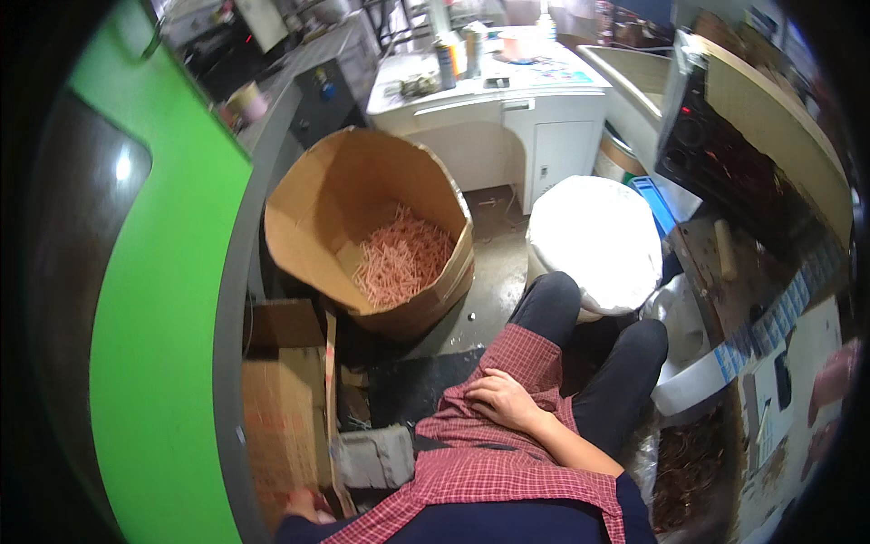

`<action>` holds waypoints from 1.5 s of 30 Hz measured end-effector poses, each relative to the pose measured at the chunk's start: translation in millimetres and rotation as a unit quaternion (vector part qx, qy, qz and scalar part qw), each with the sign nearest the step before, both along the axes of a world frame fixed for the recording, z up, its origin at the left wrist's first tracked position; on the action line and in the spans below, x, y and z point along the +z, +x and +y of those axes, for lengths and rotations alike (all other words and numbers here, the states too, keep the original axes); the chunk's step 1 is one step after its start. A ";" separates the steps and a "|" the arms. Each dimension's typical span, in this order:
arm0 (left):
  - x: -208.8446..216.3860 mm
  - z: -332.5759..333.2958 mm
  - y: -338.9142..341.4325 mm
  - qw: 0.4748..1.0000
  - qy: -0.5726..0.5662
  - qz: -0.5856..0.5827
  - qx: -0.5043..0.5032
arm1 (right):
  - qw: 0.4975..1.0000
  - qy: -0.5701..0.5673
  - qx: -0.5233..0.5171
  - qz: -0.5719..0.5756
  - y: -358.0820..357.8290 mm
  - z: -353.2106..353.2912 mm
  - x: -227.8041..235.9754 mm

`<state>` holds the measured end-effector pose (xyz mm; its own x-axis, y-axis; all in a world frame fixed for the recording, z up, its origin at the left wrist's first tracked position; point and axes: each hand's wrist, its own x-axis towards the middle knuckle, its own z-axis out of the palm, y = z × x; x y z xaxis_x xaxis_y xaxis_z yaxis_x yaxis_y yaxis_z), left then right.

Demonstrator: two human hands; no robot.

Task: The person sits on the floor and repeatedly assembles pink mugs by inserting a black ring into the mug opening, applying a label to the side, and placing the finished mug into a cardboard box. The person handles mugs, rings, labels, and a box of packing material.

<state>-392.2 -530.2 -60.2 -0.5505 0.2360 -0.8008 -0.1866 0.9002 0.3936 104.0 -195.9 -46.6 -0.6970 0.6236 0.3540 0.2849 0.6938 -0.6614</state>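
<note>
My right hand point(506, 400) lies flat on my lap, over a red checked apron point(517, 363), with its fingers stretched out and nothing in them. Low at the left, my left hand point(309, 504) is down beside a flattish brown cardboard box point(276, 422). Its fingers are mostly hidden, so I cannot make out whether they hold anything. Ahead to the left stands a large open cardboard carton point(308, 213) with a heap of thin pink plastic-looking pieces point(408, 258) in it.
A white-covered bucket point(594, 240) stands before my knees. Close to my left is a green machine panel point(154, 299). A grey block point(373, 456) lies by my left thigh. Spray cans point(445, 62) stand on a white desk point(566, 95) behind. A dark machine panel point(693, 131) rises at right.
</note>
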 end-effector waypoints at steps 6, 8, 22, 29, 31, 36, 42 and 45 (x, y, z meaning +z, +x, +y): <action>-10.5 33.8 39.0 0.727 -0.370 0.225 -0.533 | 0.999 0.005 0.013 0.032 -7.5 -1.5 -7.3; 3.1 90.6 47.8 0.604 -0.438 0.284 -0.602 | 0.999 -0.008 0.027 0.036 -8.4 -1.2 -3.1; 155.2 370.6 305.1 0.344 0.496 0.243 -0.760 | 0.609 -0.399 -0.095 0.679 98.2 18.4 97.4; 198.6 419.2 328.8 0.383 0.663 0.109 -0.634 | 0.815 -0.397 -0.289 0.309 98.7 17.7 131.4; 207.0 431.0 344.8 0.346 0.623 0.167 -0.681 | 0.861 -0.362 -0.253 0.253 71.5 23.0 126.8; 208.7 439.6 343.6 0.353 0.606 0.209 -0.681 | 0.880 -0.349 -0.272 0.173 34.0 25.1 122.9; 179.9 427.8 300.0 0.360 0.603 0.125 -0.701 | 0.902 -0.388 -0.144 0.125 47.6 55.8 115.2; 173.7 419.5 274.2 0.447 0.562 0.162 -0.677 | 0.883 -0.316 -0.312 0.155 112.5 125.6 95.8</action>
